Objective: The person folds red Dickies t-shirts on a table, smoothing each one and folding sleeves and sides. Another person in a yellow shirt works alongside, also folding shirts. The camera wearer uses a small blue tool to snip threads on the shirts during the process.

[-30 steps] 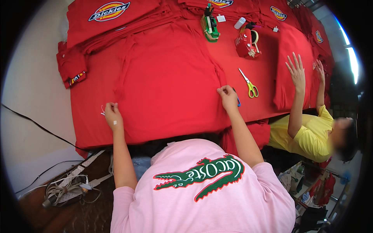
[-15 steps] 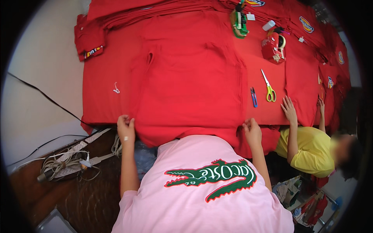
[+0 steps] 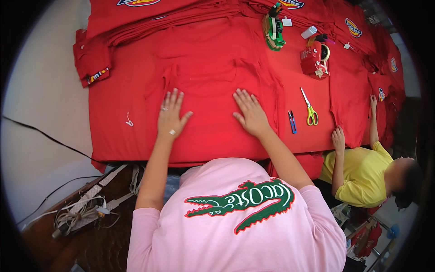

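A red T-shirt lies spread flat on the red-covered table, its neckline toward the far side. My left hand rests palm down on its left part, fingers stretched and thumb apart; it wears a ring and has a small white patch near the wrist. On the right part of the shirt my right hand lies flat too, fingers extended. Neither hand holds anything. To the right of the shirt are thread snips with blue handles and scissors with yellow-green handles.
A green tape dispenser and a red one stand at the back right, near a white cylinder. Folded red shirts line the far edge. A co-worker in a yellow top handles red cloth at the right. Cables lie lower left.
Both my hands have moved from the shirt's near edge forward onto its middle and now lie flat. The near edge looks flatter. The co-worker's hands have shifted along the red cloth.
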Motion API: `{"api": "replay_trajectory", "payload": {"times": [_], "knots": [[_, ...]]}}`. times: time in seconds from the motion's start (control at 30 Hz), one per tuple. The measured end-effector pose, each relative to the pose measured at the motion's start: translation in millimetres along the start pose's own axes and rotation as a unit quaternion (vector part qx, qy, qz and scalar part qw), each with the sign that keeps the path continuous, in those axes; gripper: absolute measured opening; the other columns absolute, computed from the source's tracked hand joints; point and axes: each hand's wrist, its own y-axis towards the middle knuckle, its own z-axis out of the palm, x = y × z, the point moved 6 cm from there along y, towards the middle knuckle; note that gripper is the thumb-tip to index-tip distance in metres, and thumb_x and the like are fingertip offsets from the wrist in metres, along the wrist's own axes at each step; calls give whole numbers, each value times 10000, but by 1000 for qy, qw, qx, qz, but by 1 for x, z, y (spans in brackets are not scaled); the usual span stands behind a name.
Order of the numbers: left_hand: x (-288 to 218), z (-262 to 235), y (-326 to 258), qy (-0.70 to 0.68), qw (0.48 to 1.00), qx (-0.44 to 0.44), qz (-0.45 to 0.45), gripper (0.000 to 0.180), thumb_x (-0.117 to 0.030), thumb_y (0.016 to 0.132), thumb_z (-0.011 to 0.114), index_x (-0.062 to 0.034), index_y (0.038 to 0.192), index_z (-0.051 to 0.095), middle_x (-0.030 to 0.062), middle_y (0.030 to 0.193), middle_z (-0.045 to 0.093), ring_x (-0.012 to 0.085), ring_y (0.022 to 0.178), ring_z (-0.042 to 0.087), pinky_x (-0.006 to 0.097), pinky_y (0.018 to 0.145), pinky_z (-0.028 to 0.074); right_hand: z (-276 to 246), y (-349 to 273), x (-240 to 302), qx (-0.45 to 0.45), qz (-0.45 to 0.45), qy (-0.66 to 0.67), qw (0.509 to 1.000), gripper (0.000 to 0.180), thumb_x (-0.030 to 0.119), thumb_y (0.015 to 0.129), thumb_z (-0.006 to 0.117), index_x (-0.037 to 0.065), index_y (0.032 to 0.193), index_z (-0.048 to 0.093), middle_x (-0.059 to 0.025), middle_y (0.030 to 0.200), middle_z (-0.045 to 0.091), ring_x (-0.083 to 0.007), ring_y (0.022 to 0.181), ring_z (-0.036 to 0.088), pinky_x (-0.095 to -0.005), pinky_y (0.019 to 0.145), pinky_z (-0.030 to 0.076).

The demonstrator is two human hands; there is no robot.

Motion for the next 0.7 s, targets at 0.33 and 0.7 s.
{"api": "replay_trajectory", "payload": {"times": [0.33,0.7], "knots": [[89,-14,121,18,999,-41,-21,602,-422,1102,440,-149,1632,357,-9,1721,287,346,1582,244,522,1286,221,-14,120,-101,-92,76,-127,985,555,297,1098,461,151,1624,361,-62,1699,327,-304,1563,301,-538,1263,254],[104,-24,130,-81,983,-142,-85,275,-242,980,700,-86,1200,641,76,1409,589,330,1379,484,490,1132,387,-29,128,-114,-206,78,-58,974,220,214,947,697,101,1131,653,-75,1368,619,-291,1265,569,-461,1087,422]]}}
